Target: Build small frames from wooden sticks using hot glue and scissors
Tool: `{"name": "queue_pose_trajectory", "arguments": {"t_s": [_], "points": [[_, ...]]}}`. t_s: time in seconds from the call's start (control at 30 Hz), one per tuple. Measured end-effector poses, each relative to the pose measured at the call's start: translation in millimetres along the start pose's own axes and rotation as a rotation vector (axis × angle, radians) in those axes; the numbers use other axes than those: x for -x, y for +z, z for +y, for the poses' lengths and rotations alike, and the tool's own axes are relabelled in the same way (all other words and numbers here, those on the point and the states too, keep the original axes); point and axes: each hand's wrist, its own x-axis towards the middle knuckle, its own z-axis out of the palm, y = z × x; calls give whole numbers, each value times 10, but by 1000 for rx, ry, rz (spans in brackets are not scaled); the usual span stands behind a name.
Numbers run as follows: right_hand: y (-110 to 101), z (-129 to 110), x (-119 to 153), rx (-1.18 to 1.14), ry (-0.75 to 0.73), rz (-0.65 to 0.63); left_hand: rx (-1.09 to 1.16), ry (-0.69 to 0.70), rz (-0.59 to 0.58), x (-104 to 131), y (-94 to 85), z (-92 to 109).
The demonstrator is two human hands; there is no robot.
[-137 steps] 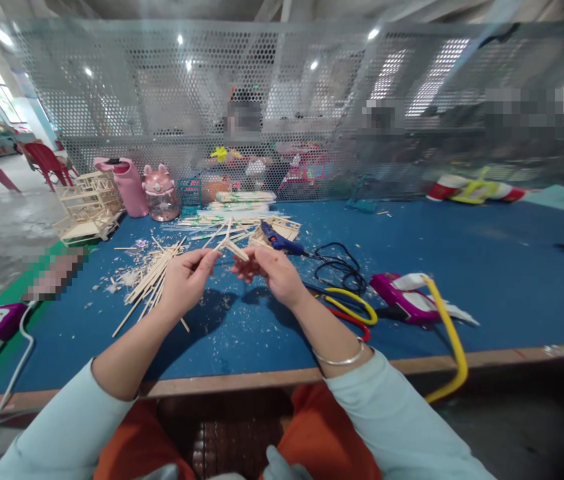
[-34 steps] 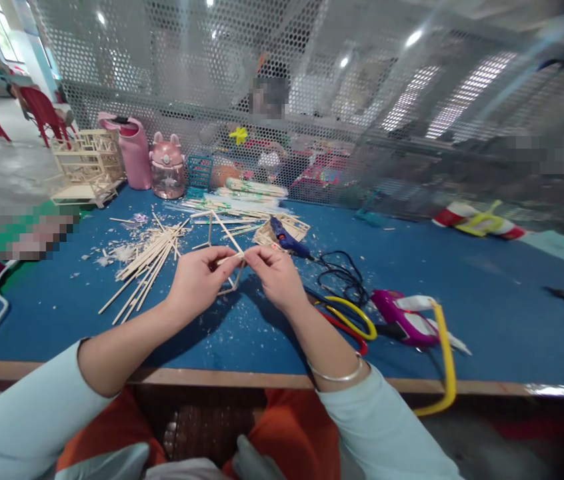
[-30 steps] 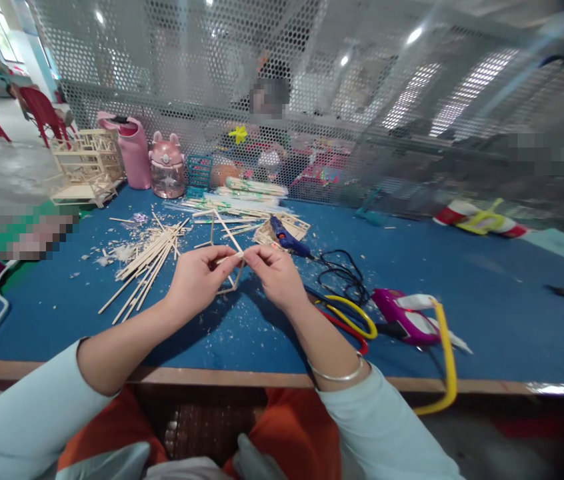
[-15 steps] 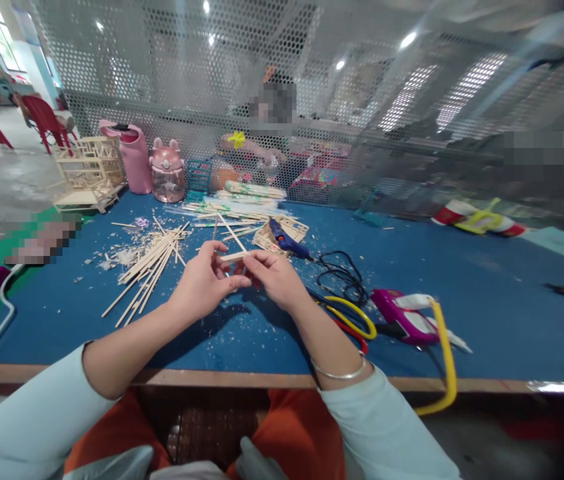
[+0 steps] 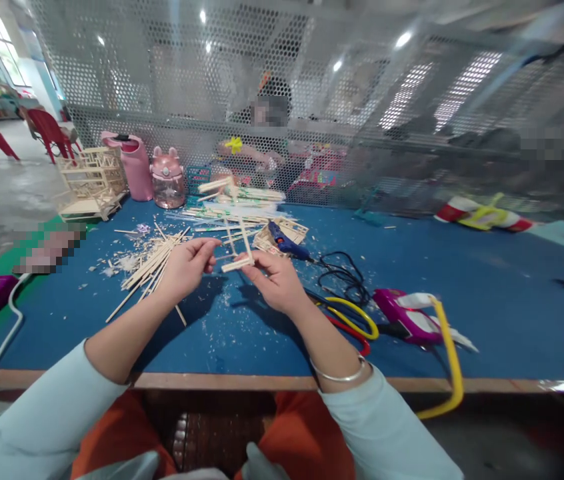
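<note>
My right hand (image 5: 275,280) pinches the lower corner of a small frame of pale wooden sticks (image 5: 245,239), which stands up above the blue table (image 5: 242,347). Just left of it, my left hand (image 5: 189,263) has its thumb and fingertips pressed together; whether a thin stick lies between them is too small to tell. Under and behind that hand, a loose pile of wooden sticks (image 5: 149,267) lies fanned out. Past the frame, a blue glue gun (image 5: 287,241) rests on a flat stick piece (image 5: 263,239).
Yellow-handled tool (image 5: 352,317), black cable (image 5: 345,273) and purple power strip (image 5: 407,317) lie right of my hands. At the back left stand a stick model (image 5: 89,183), pink bottle (image 5: 136,170) and rabbit-eared bottle (image 5: 167,179). Beyond the mesh screen (image 5: 182,87) is a person.
My left hand has moved left, away from my right hand. The stick frame is now turned upright in my right hand, showing more of its shape.
</note>
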Motion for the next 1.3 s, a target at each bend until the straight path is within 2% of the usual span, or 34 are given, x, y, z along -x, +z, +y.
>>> {"name": "queue_pose_trajectory", "arguments": {"t_s": [0.13,0.2,0.3,0.43,0.5,0.63,0.8,1.03,1.13,1.3], "points": [[27,-3,-4,-35,-11,-158,239,-44,-111,8,25,71],[51,10,1,-91,7,-199,304,-56,-118,27,52,82],[69,49,4,-251,44,-100,367,-75,-34,37,79,92],[46,111,-26,-292,137,227,500,-105,101,14,84,158],[38,122,-45,-258,177,320,563,-140,130,7,84,199],[57,90,-58,-320,238,296,621,-220,153,11,82,233],[76,59,-46,-339,271,226,574,-196,120,11,67,189],[27,81,-57,-159,221,302,567,-238,87,27,64,206],[17,69,-67,-109,252,350,582,-252,78,40,79,221],[13,61,-78,-107,277,341,524,-247,69,43,132,154]]}}
